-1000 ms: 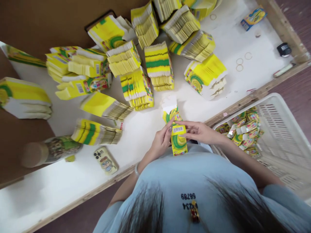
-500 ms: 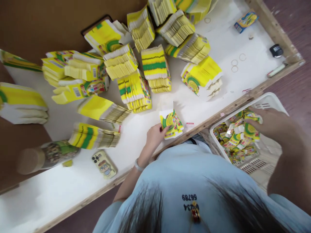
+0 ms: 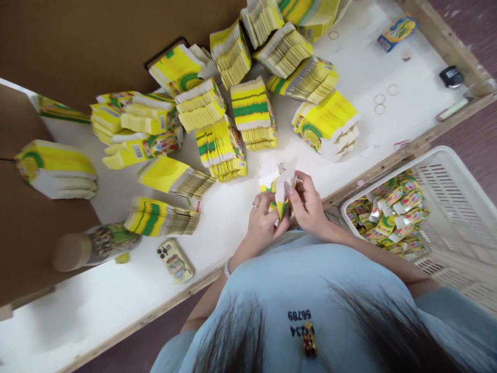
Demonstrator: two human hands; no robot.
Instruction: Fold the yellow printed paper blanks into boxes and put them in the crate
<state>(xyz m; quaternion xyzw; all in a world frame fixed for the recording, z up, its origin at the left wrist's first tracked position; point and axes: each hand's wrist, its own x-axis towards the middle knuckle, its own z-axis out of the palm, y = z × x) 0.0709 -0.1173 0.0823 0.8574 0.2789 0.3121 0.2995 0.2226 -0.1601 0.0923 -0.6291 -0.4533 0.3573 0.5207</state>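
Near the table's front edge, my left hand [image 3: 264, 220] is closed on a small yellow-green carton [image 3: 282, 194] whose white inner side partly shows. My right hand [image 3: 309, 204] pinches the same carton from the right, thumb against the white flap. Another piece of yellow and white card [image 3: 267, 178] lies just behind my fingers, partly hidden by them. Beyond the hands stand bundles of flat yellow cartons, the nearest being a striped bundle [image 3: 221, 147] and a yellow bundle with white flaps [image 3: 328, 122].
A white basket [image 3: 458, 197] with several folded cartons [image 3: 399, 207] stands at the right, below the table edge. On the white table [image 3: 229, 223] are a phone [image 3: 175, 260], a jar [image 3: 97, 247], a blue-yellow box [image 3: 398, 32], a black object [image 3: 451, 76] and rubber bands [image 3: 379, 103].
My right hand has come from the basket to my left hand and now grips the carton. The carton is lifted and turned, showing white. The view has shifted slightly.
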